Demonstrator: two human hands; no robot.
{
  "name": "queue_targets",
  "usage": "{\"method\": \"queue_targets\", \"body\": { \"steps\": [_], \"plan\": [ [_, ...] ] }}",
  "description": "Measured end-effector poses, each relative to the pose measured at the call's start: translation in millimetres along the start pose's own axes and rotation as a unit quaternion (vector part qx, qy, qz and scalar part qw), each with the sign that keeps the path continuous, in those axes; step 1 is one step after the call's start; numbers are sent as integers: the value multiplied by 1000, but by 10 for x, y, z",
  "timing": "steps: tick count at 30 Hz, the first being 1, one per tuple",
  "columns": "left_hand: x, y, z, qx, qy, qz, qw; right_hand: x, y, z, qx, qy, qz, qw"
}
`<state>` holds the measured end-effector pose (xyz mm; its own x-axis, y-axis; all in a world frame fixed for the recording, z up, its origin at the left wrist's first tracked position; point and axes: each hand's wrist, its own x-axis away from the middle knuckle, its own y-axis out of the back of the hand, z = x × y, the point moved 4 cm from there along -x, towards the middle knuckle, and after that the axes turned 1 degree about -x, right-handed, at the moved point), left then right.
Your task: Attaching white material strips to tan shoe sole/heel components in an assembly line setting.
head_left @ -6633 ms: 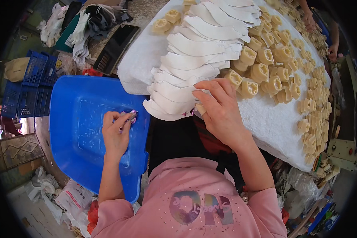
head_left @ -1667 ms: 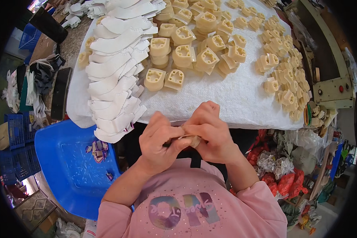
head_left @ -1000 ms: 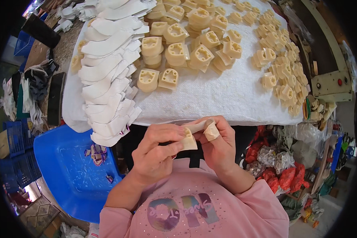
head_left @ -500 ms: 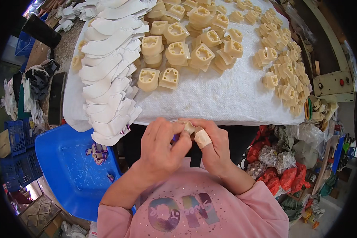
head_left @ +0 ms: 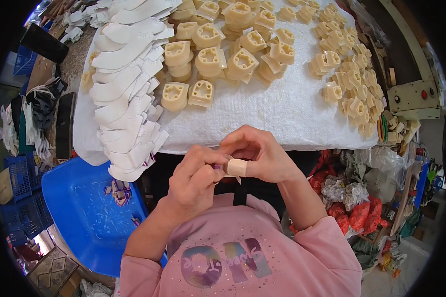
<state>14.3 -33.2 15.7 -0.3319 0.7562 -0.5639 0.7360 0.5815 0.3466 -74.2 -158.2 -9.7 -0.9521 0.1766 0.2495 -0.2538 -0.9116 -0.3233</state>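
My hands meet in front of my chest, just off the table's near edge. My left hand point(head_left: 195, 180) is closed, its thumb and fingers pinching a small cream piece, now mostly hidden, with a bit of purple showing beside the fingers. My right hand point(head_left: 262, 156) has its fingers curled over the same spot and its thumb pressed to the piece. Beige tape point(head_left: 237, 167) is wrapped round that thumb. Beyond the hands, cream moulded blocks point(head_left: 201, 93) with holes in their tops stand in stacks. White curved sheet pieces point(head_left: 129, 119) overlap in a long row to the left.
White woven cloth point(head_left: 262, 114) covers the table. Smaller cream blocks point(head_left: 354, 84) are heaped at its right. A blue plastic tub point(head_left: 84, 213) with purple-and-white scraps stands at lower left. Red and clear bags point(head_left: 357, 213) crowd the right. A dark phone point(head_left: 65, 123) lies at the left.
My right hand has turned and risen, its fingers now arched above the thumb. My left hand has shifted slightly left. The cream piece is more hidden, and the view has shifted a little.
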Motion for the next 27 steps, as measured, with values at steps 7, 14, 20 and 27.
{"method": "queue_targets", "body": {
  "steps": [7,14,20,27],
  "plan": [
    [51,-6,78,120,195,-90,969,-41,48,-49,-43,131,-84,987],
    [67,-110,146,240,295,-121,917,47,-74,101,277,278,-116,913],
    [82,-119,137,229,312,-115,915,24,-112,115,213,274,-136,928],
    [-137,-21,-54,-69,113,-60,989,94,-59,171,272,350,-144,884]
  ]
}}
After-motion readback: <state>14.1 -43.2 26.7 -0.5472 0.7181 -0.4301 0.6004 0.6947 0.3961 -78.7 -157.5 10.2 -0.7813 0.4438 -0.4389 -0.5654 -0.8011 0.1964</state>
